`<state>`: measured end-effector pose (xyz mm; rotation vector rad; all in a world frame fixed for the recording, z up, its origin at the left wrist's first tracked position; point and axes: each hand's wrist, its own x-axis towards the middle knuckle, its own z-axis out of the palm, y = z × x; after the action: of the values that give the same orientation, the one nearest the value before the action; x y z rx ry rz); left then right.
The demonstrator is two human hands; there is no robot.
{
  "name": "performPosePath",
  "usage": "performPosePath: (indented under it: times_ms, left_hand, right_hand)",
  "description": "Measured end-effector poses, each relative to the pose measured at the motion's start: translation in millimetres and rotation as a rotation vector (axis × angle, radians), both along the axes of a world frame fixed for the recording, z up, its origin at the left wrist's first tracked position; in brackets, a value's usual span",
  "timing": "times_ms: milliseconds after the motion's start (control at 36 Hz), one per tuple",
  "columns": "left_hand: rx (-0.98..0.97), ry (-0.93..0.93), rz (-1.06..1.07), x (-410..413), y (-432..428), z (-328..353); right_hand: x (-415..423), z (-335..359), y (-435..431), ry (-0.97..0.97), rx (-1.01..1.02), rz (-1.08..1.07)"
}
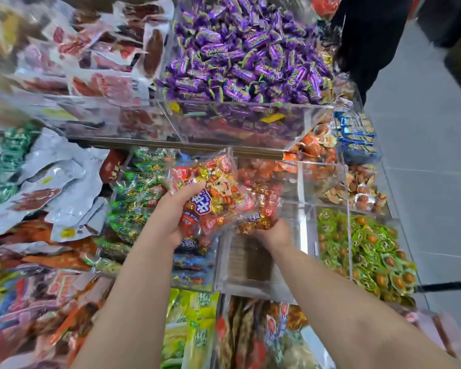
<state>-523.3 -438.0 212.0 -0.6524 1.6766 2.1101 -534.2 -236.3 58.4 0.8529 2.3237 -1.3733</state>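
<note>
Landmark: clear acrylic bin (253, 265), bare brown bottom showing.

Clear plastic bag of red and gold wrapped sweets (213, 193) held above the bin's far-left corner, tilted.

Left hand (171, 217), just left of the bin, grasps the bag's side, thumb across the front.

Right hand (274, 233), over the bin's far end, touches the bag's lower corner. Fingers hidden beneath it; cannot tell if they clench.

Beyond the bin: heap of purple-wrapped sweets (250, 54). To its right: green round packets (370, 251).
</note>
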Motion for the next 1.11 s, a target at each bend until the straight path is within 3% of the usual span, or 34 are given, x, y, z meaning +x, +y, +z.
performPosePath:
  times_ms: [83,250,472,583,639,778,861,972,1028,1111]
  left_hand:
    - [0.018,0.006,0.009,-1.3,-2.3,-5.3]
    - [0.056,0.001,0.020,-2.3,-4.7,-10.5]
    - [0.045,-0.001,-0.023,1.1,-3.7,-6.2]
    - [0.152,0.000,-0.078,9.4,-2.0,-1.7]
    - [0.179,0.008,-0.115,15.0,2.7,0.5]
    - [0.056,-0.023,-0.162,29.8,21.8,3.1]
    - [-0.007,-0.022,-0.231,42.2,32.0,2.0]
    - [-0.072,-0.011,-0.237,61.0,50.9,6.3]
    - [-0.058,-0.046,-0.207,73.1,60.6,7.2]
    - [0.115,-0.070,-0.159,91.6,75.0,5.6]
  right_hand:
    - [-5.1,-10.6,-3.0,0.024,0.186,-0.006]
    - [-18.2,-23.8,-10.7,0.133,-0.025,-0.094]
    - [-15.2,-23.3,-0.3,0.001,0.004,0.008]
    - [-0.1,-6.6,7.2,0.012,-0.020,-0.034]
    - [9.3,11.3,12.7,0.084,-0.059,-0.132]
    - [45.9,84.7,28.9,0.465,-0.432,-0.287]
    - [63.5,124.6,32.1,0.493,-0.615,-0.149]
    - [84.7,150.2,34.6,0.357,-0.331,0.201]
    - [93.6,152.4,37.3,0.295,-0.296,0.187]
    - [104.8,151.3,37.0,0.302,-0.451,0.082]
